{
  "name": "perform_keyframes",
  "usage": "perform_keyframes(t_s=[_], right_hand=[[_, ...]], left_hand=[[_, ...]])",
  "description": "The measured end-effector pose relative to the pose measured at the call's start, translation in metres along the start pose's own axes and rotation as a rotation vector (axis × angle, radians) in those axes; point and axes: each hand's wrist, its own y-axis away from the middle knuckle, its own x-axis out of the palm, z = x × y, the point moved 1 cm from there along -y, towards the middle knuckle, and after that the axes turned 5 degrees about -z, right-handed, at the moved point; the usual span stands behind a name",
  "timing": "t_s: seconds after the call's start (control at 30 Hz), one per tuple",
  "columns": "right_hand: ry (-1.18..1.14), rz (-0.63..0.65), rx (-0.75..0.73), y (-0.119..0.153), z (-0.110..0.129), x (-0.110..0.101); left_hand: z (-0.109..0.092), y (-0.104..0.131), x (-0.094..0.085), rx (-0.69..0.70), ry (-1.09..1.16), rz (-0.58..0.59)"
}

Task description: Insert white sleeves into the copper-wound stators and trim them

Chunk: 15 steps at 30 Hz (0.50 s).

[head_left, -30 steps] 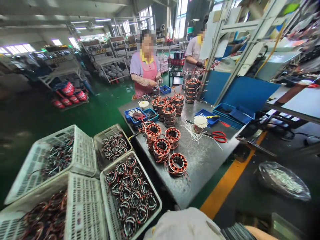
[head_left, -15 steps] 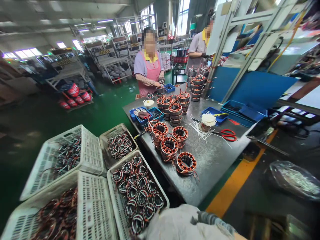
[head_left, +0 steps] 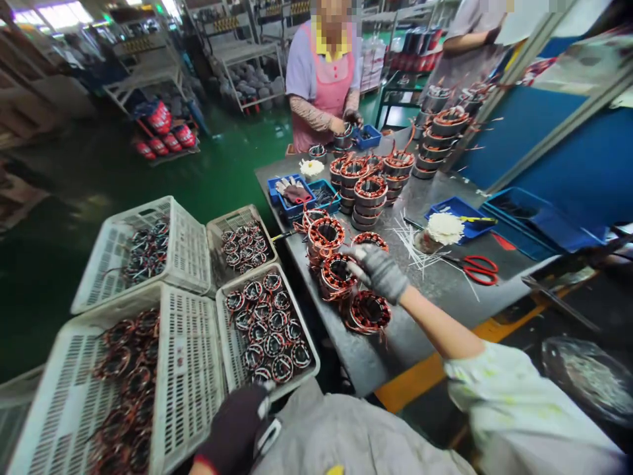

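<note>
Your right hand [head_left: 378,270], in a grey glove, is reaching out over the metal table [head_left: 435,290]. Its fingers are spread open and are holding nothing. The fingertips are hovering over a stack of copper coil rings [head_left: 336,274], and I cannot tell if they are touching it. That stack is standing near the front edge of the table. Another coil ring [head_left: 368,311] is lying just beside your wrist, closer to you. A taller stack of rings [head_left: 324,236] is sitting just behind the first one.

Your left hand [head_left: 235,429], in a dark glove, is staying low by your body, near the corner of a white crate [head_left: 225,343]. I cannot tell if it is open or closed. The crate is sitting on the floor beside the table and is holding many coil rings in rows. More white crates [head_left: 190,247] with rings are sitting to the left of it.

Further along the table, red scissors [head_left: 479,269] are lying near a pile of thin white ties [head_left: 413,245]. Blue trays [head_left: 457,210] are sitting behind them. At the far end, a person in a pink apron [head_left: 326,86] is working with both hands on a ring. Another person is standing behind more stacks on the right.
</note>
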Motion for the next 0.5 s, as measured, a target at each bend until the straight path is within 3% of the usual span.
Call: perform_keyframes(t_s=[0.07,0.13,0.2,0.27,0.37,0.5], right_hand=[[0.092,0.033,-0.034,-0.046,-0.008,0.016],[0.183,0.167,-0.06,-0.08,-0.011,0.037],[0.257,0.297,-0.048,-0.099,-0.012,0.056],[0.245,0.332,0.001,-0.107,-0.015,0.068],[-0.121,0.162,0.154,-0.112,-0.024,0.07],[-0.715,-0.103,0.354,-0.108,-0.041,0.051]], left_hand=[[-0.018,-0.017,0.0,0.019,-0.009,-0.057],[-0.04,-0.033,-0.005,0.04,-0.026,-0.154],[-0.062,-0.048,-0.012,0.044,-0.026,-0.23],[-0.079,-0.063,-0.019,0.024,0.004,-0.279],[-0.09,-0.09,-0.033,-0.027,0.095,-0.368],[-0.094,-0.143,-0.063,-0.025,0.178,-0.509]])
